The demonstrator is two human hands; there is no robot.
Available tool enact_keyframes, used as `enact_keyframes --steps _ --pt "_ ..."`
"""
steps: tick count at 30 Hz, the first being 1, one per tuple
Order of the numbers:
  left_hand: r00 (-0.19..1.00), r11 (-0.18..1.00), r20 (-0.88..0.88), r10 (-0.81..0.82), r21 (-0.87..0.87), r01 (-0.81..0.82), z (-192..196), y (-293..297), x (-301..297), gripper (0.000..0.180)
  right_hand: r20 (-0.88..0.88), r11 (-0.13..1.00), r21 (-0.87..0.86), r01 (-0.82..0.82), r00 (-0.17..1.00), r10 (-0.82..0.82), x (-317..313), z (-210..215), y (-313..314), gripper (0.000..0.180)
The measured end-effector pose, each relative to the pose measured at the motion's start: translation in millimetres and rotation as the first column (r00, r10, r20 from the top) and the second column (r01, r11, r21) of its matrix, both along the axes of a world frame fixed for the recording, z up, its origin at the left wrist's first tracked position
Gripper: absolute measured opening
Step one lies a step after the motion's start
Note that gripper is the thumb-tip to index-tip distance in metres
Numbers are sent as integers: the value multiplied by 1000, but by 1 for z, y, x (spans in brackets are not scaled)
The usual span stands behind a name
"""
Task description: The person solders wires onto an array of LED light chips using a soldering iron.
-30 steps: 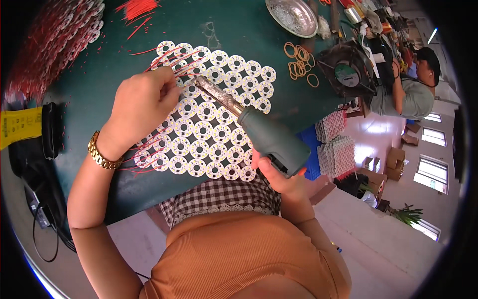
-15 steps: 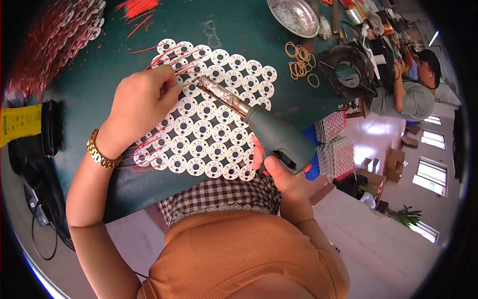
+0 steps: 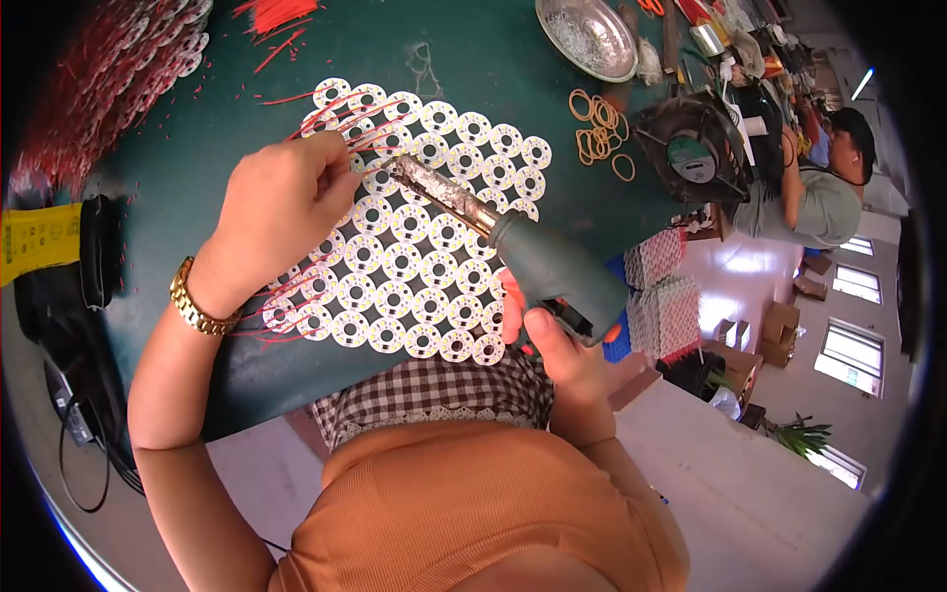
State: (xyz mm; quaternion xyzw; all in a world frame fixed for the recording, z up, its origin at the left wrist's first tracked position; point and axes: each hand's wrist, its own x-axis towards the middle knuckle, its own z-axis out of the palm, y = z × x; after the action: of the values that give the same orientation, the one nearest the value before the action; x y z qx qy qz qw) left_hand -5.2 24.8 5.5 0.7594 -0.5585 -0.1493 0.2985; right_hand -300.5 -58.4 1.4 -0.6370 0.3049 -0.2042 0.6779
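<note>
A panel of joined round white LED boards point(image 3: 401, 259) lies on the table in front of me, with small yellow chips and a hole in each disc. My right hand point(image 3: 570, 363) is wrapped round the dark green handle of a soldering gun point(image 3: 554, 268). Its metal barrel slants up and left, its tip at a disc in the panel's upper left part. Just left of that tip, my left hand point(image 3: 278, 195) is closed in a pinch on a thin red wire, partly hidden by the fingers. More red wires point(image 3: 314, 128) stick out from discs along the panel's left side.
Wired boards point(image 3: 118, 74) are heaped at the far left, beside a bundle of loose red wires point(image 3: 281, 12). A metal bowl point(image 3: 589, 37), rubber bands point(image 3: 598, 128) and a black fan point(image 3: 691, 148) sit at the right. A person point(image 3: 804, 197) sits beyond.
</note>
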Motion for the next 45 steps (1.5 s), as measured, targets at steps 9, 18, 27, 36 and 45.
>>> enact_keyframes --steps 9,18,27,36,45 --pt "1000 1000 8 8 -27 -8 -1 0 -1 15 36 980 -194 -32 999 40 -10 -10 5 24" --pt "1000 998 26 4 -67 -2 0 1 1 15 129 998 -41 -53 990 58 -3 -7 5 30" --pt "836 954 460 -301 136 268 47 15 -28 78 216 998 22 57 975 -60 -3 -9 2 53" --pt "815 947 481 -323 166 277 4 7 -49 90 364 988 36 148 919 -151 -16 -2 -29 58" --pt "824 904 382 418 -82 -420 8 -42 71 14 363 979 96 180 909 -203 -17 -16 -31 53"
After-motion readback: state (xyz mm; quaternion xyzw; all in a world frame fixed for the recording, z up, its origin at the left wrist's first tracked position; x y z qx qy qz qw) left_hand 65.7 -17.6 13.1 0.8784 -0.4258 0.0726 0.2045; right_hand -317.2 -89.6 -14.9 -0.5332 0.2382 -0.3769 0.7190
